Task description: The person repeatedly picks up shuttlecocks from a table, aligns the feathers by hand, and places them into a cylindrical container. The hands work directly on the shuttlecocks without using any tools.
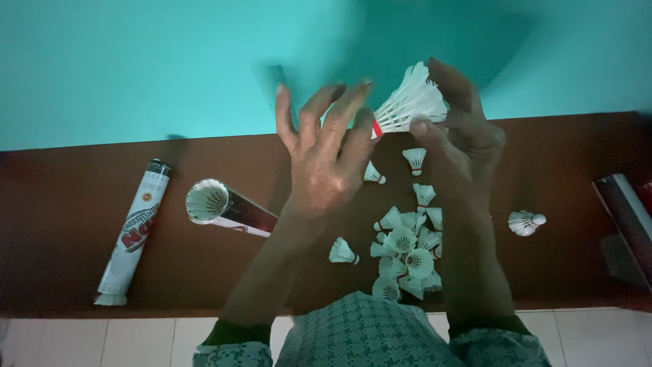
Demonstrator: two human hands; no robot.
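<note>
Sleeves low | right hand (462,129) grip pinching white-feathered, red-banded shuttlecock (409,103) | left hand (324,163) fingers spread

Home room, teal wall (136,61), brown shelf (61,204), tiled floor (136,340)

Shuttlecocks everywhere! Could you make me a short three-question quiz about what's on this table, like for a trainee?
1. True or false: the right hand holds a shuttlecock by its feathers.
2. Which way does the open tube lie? A) upright B) on its side C) in the left hand
3. Fill in: the heap of shuttlecocks rests on a ____ table.

Key: 1 true; 2 B; 3 brown.
</note>
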